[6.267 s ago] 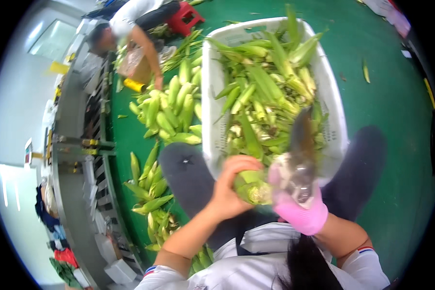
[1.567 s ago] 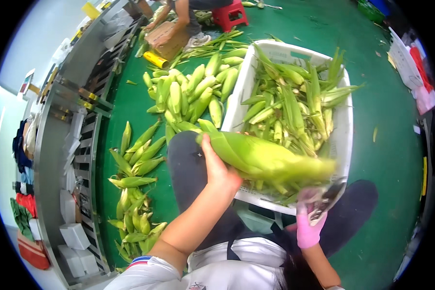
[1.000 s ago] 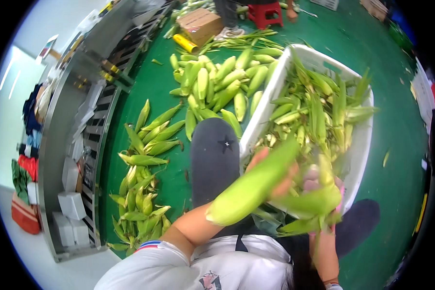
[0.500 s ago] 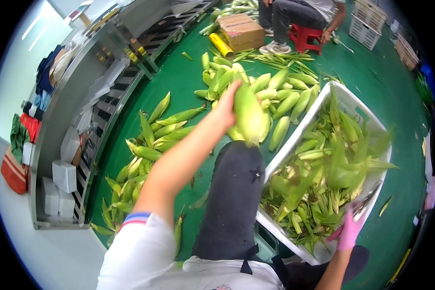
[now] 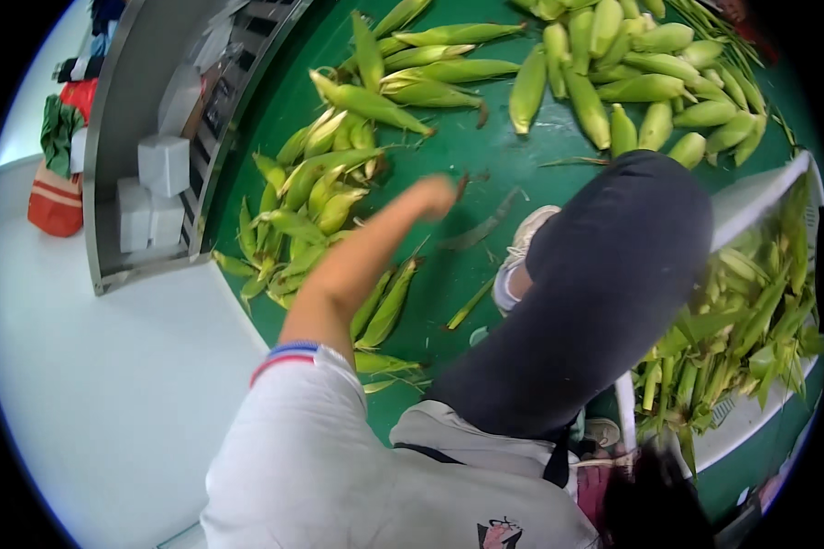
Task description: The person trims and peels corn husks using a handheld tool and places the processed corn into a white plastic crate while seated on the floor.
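Observation:
My left hand (image 5: 432, 197) is smeared by motion over the green floor, between the two groups of corn; its fingers cannot be made out and no ear of corn shows in it. Just left of it lies a heap of unhusked ears of corn (image 5: 316, 188) with long green leaves and brown tips. Ahead to the right is a pile of trimmed ears of corn (image 5: 645, 87), smooth and pale green. My right hand is not in view. At my right a white crate (image 5: 762, 197) holds stripped green husks (image 5: 742, 311).
My bent knee (image 5: 627, 220) in dark trousers lies between the corn and the crate. A grey metal frame (image 5: 142, 101) stands at the left, with white boxes (image 5: 163, 166) in it. A red bag (image 5: 55, 209) sits against the white wall area. Loose leaves lie on the green floor (image 5: 467, 284).
My left hand has let go of the ear of corn and moved back toward the unhusked heap. My view has turned down and left. The pink-gloved right hand has gone out of sight.

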A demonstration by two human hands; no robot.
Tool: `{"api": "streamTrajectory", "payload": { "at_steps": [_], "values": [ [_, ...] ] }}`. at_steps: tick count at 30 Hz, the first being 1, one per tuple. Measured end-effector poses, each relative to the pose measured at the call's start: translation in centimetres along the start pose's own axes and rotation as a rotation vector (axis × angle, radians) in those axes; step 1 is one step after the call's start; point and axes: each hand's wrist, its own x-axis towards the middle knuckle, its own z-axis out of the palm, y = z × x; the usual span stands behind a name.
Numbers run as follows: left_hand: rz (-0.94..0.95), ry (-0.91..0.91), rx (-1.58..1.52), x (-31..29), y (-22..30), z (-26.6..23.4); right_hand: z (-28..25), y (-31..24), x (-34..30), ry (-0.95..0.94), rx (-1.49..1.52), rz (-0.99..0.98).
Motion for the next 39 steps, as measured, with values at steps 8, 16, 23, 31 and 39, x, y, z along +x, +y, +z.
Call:
{"api": "streamTrajectory", "payload": {
  "at_steps": [8,16,23,31,39],
  "values": [
    [-1.166,0.298,-0.591,-13.8,5.6,30.1,2.7,-0.9,1.7,0.021,-0.039,-0.253],
    [-0.088,0.514,-1.566,-16.1,5.9,13.2,2.4,-0.2,1.7,-0.102,-0.314,-0.376],
    [0.589,-0.434,-1.838,-23.6,20.6,-9.9,5.6,-2.3,-0.5,-0.27,-0.886,-0.244],
    [0.756,-0.807,-1.332,-19.0,36.2,-13.3,1.7,-9.5,-2.3,-0.203,-1.277,-0.771],
    [0.589,-0.869,-0.995,-16.3,43.1,-12.7,-6.8,-9.4,-5.2,-0.022,-1.138,-0.622]
  ]
}}
